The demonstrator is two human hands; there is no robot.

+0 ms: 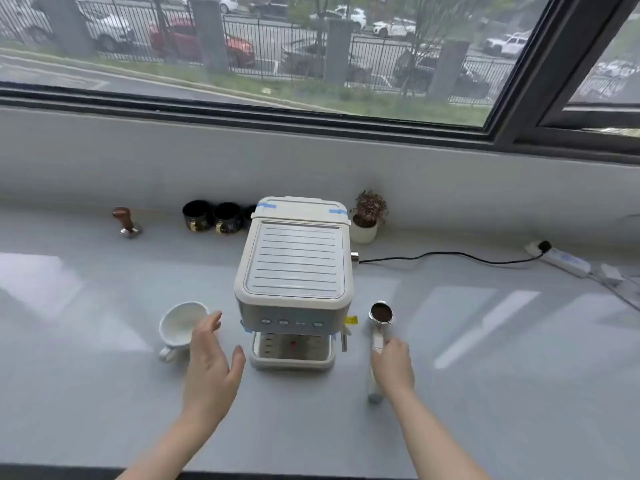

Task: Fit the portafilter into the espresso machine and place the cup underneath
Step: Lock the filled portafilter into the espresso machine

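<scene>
A cream espresso machine [294,265] stands mid-counter, its drip tray [292,355] facing me with nothing on it. Right of it lies the portafilter [381,315], its basket full of dark coffee grounds and its pale handle pointing toward me. My right hand [393,365] is closed around that handle. A white cup [181,325] sits left of the machine, tipped toward me with its handle at the lower left. My left hand [211,368] hovers open between the cup and the machine, fingers spread, touching neither.
A wooden-handled tamper [126,221] stands at the back left. Black mugs [214,216] line up behind the machine's left side and a small potted plant [367,216] sits behind its right. A black cable [450,254] runs to a power strip [564,259] at the right.
</scene>
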